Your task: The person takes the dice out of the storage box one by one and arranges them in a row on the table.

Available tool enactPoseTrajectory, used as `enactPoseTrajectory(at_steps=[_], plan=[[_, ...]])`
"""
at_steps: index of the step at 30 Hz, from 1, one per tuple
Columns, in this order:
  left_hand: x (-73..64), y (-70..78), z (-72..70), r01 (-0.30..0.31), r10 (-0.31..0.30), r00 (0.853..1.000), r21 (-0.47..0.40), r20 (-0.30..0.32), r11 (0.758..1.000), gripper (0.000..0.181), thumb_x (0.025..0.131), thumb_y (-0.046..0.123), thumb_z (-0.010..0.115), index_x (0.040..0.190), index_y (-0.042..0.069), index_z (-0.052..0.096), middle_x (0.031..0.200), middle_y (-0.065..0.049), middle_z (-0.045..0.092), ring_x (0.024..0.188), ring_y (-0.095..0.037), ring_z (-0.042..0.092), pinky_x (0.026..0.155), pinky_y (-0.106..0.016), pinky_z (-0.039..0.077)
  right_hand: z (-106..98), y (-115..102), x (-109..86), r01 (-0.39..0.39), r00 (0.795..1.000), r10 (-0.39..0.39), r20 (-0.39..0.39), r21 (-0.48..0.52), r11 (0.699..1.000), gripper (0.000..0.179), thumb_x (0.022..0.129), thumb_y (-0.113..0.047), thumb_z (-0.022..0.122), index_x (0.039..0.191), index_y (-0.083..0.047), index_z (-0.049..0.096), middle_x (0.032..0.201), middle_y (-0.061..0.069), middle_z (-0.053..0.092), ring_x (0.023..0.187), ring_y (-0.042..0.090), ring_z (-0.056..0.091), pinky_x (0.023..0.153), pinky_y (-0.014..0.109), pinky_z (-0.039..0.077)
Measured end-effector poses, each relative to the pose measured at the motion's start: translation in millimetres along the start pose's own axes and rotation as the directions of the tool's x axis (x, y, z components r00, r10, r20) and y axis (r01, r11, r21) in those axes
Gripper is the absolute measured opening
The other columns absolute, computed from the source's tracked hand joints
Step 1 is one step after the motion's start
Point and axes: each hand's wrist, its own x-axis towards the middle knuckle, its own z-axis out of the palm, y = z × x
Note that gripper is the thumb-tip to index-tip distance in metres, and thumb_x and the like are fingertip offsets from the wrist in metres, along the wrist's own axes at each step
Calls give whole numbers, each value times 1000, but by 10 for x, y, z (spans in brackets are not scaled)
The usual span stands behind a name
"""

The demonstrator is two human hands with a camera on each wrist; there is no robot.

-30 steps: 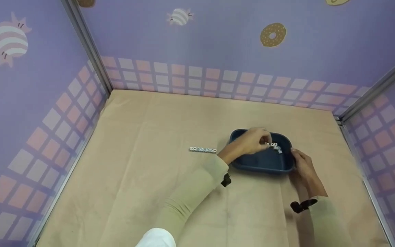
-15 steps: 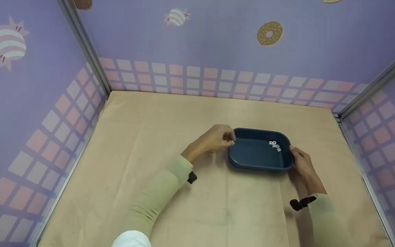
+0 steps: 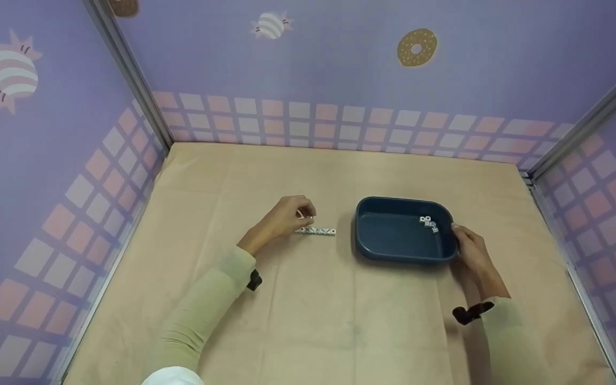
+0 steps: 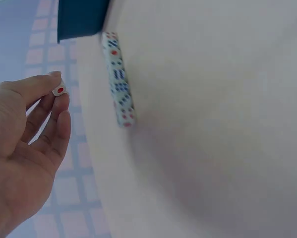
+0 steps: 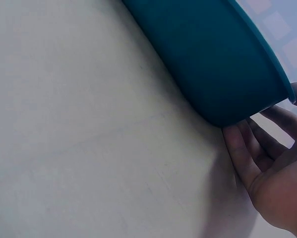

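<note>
Thumb and fingertips of my left hand (image 3: 285, 215) pinch one white die (image 4: 59, 90), its red single dot facing the left wrist camera. Just below that hand in the head view lies a straight row of dice (image 3: 320, 231) on the cloth, butted end to end, with blue and red dots. Its left end is partly covered by the hand. My right hand (image 3: 474, 252) grips the right end of a dark blue plastic box (image 3: 393, 240), thumb at the rim and fingers against the outer wall. Several loose dice (image 3: 428, 223) lie clustered inside, toward the box's right side.
A beige cloth (image 3: 308, 315) with fold creases covers the table. Purple panels (image 3: 340, 59) with pink and white checks stand at the back and both sides, joined by metal corner posts (image 3: 126, 69).
My left hand has moved from inside the box leftward over its rim to the row, carrying a die. The right hand stays on the box.
</note>
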Motion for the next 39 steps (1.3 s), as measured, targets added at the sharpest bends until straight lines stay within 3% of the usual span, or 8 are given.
enactPoseTrajectory(at_steps=[8, 14, 22, 29, 39], plan=[[-275, -238, -109, 68, -65, 997, 97, -40, 993, 13, 99, 5, 75, 110, 0, 75, 106, -5, 70, 101, -21, 68, 91, -39, 58, -6, 34, 29, 29, 999, -29, -14, -2, 1000, 74, 113, -51, 44, 165, 0, 31, 172, 18, 24, 160, 34, 18, 129, 47, 18], [-388, -306, -105, 109, -104, 993, 94, -50, 990, 13, 98, 5, 76, 111, 3, 75, 107, -4, 70, 101, -21, 68, 92, -38, 58, -15, 22, 29, 6, 1000, -6, -14, 0, 1000, 74, 112, -52, 44, 166, -2, 30, 173, 17, 23, 161, 33, 18, 129, 46, 18], [-380, -353, -19, 100, -96, 994, 85, -51, 991, 11, 96, 5, 79, 106, 5, 75, 106, -5, 71, 100, -22, 68, 90, -38, 56, -19, 49, 86, -41, 999, 41, -21, 3, 999, 73, 113, -51, 42, 166, -3, 28, 173, 18, 22, 161, 34, 17, 129, 46, 16], [-380, -392, 26, 89, -88, 996, 109, -17, 990, 13, 95, 8, 81, 106, 8, 75, 106, -3, 71, 98, -18, 66, 89, -37, 56, -6, 38, 80, -42, 999, 42, -20, 10, 999, 73, 113, -50, 43, 165, -1, 30, 172, 19, 26, 160, 33, 21, 129, 46, 18], [-378, -425, 67, 74, -72, 997, 93, -24, 993, 16, 96, 7, 80, 112, 7, 75, 108, -5, 71, 99, -20, 67, 89, -37, 57, -3, 31, 51, -23, 999, 23, -27, -15, 1000, 79, 111, -56, 44, 164, 2, 32, 170, 21, 30, 159, 33, 24, 129, 46, 19]])
